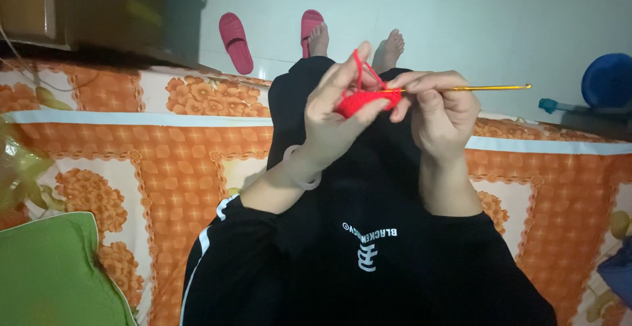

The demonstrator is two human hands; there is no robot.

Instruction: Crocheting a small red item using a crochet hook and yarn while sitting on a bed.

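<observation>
My left hand (336, 112) pinches a small red crochet piece (359, 102) between thumb and fingers, with a strand of red yarn (361, 69) looped over the raised index finger. My right hand (441, 112) grips a thin golden crochet hook (490, 88). The hook's long end points right, and its tip is buried in the red piece. Both hands are held together above my lap, over black clothing. A pale bangle (299, 171) circles my left wrist.
I sit on a bed with an orange flowered sheet (164, 161). A green pillow (52, 276) lies lower left. Beyond my bare feet (388, 49), two pink slippers (235, 41) rest on a pale floor. A blue round object (607, 79) is far right; dark furniture (105, 10) is upper left.
</observation>
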